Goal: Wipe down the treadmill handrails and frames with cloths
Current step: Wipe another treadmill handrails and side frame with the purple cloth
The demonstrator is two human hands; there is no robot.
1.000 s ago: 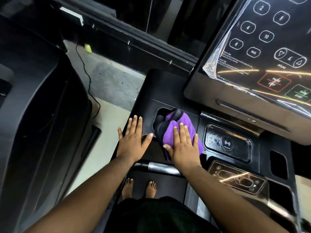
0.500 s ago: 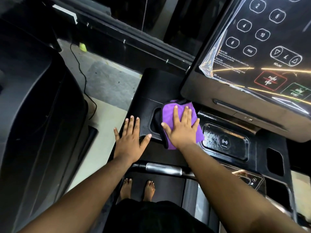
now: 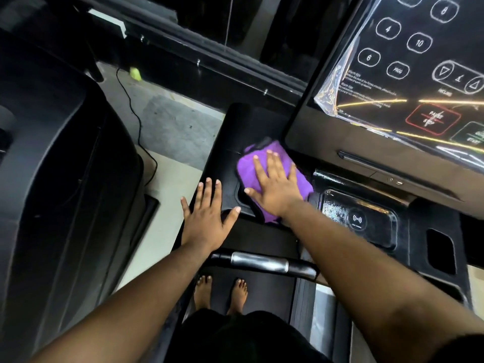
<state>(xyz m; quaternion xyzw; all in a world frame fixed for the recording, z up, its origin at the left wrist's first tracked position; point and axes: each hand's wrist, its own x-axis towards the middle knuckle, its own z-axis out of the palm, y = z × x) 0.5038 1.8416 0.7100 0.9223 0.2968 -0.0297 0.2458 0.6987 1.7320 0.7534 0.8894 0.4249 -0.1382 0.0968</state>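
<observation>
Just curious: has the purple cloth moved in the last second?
Yes. The purple cloth has slid up out of the cup holder, toward the console screen.

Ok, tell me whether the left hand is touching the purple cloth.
Apart. The head view shows the left hand flat on the black console, with bare black surface between its thumb and the purple cloth under the right hand.

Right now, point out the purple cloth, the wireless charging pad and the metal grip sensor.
purple cloth (image 3: pixel 248 171), head view, bare left part beside the fingers.
wireless charging pad (image 3: pixel 357 219), head view, its centre symbol.
metal grip sensor (image 3: pixel 259 261), head view, middle of the silver sleeve.
</observation>
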